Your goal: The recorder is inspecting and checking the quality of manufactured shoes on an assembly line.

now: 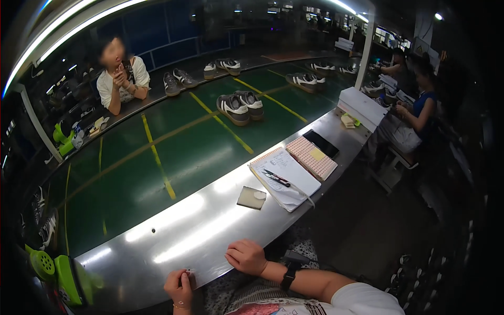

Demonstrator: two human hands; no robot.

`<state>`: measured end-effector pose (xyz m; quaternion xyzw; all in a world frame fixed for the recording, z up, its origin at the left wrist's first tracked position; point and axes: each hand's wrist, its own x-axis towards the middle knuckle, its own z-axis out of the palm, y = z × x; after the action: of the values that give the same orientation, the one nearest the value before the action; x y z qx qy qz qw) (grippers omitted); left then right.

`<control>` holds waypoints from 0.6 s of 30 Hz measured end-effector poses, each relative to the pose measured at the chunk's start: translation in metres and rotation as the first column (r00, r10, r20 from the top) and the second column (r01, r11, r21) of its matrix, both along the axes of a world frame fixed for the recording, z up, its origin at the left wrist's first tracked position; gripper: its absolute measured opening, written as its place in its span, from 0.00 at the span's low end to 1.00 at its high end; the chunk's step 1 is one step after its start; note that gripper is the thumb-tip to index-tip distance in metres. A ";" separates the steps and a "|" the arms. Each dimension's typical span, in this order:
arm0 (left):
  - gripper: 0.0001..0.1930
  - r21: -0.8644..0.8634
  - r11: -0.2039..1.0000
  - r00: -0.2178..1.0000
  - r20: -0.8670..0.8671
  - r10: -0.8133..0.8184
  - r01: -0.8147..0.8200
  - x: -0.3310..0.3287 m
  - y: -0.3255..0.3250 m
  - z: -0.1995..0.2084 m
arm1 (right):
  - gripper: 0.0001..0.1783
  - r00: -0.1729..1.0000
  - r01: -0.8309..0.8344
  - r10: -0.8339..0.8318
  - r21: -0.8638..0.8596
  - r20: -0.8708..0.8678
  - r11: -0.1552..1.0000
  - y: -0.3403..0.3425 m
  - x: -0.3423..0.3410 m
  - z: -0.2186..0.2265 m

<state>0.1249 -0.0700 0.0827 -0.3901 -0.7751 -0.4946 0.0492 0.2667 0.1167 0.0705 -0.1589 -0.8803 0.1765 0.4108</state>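
Observation:
My left hand (178, 286) is at the near edge of the shiny metal table (189, 231), its fingers curled and the thumb against them. A tiny dark spot shows by its fingertips; whether the hand holds it I cannot tell. To its right my right hand (247, 257) rests on the same edge, fingers loosely folded, with nothing seen in it. Nearest beyond the right hand lies a small beige pad (252, 198) with a whitish piece on it. An open notebook (302, 181) lies farther right, with black-handled thread snips (276, 178) on top.
Beyond the table runs a green belt (199, 152) with yellow lines, carrying grey sneakers (240, 107) and other pairs. A patterned book (312, 158), a dark tablet-like slab (321, 144) and a white box (362, 108) are rightward. A green fan (68, 281) stands left. Co-workers sit opposite and right.

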 end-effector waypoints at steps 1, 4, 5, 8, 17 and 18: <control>0.05 -0.022 1.000 1.000 -0.019 0.010 -0.011 0.001 -0.002 -0.002 | 0.04 1.000 -0.016 0.016 0.008 -0.016 1.000 -0.002 0.003 0.001; 0.08 -0.119 0.990 0.995 -0.080 0.067 -0.076 -0.001 -0.020 -0.004 | 0.05 0.993 -0.089 0.089 0.012 -0.076 0.996 -0.003 -0.009 -0.006; 0.11 -0.149 0.985 0.994 -0.086 0.072 -0.084 0.001 -0.023 -0.001 | 0.05 0.992 -0.105 0.104 0.001 -0.074 0.995 -0.006 -0.012 -0.011; 0.14 -0.200 0.976 0.993 -0.099 0.070 -0.088 0.001 -0.023 0.003 | 0.05 0.994 -0.084 0.082 -0.018 -0.069 0.996 -0.011 -0.007 -0.007; 0.15 -0.328 0.934 0.988 -0.104 0.113 -0.141 0.000 -0.017 0.003 | 0.06 0.995 -0.075 0.073 -0.035 -0.064 0.997 -0.007 -0.004 -0.001; 0.15 -0.290 0.947 0.990 -0.082 0.116 -0.135 0.000 -0.015 0.003 | 0.06 0.995 -0.081 0.078 -0.042 -0.059 0.996 -0.006 -0.004 -0.002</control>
<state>0.1246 -0.0847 0.0853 -0.3588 -0.8614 -0.3565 0.0467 0.2625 0.1105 0.0684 -0.1276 -0.8696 0.2165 0.4250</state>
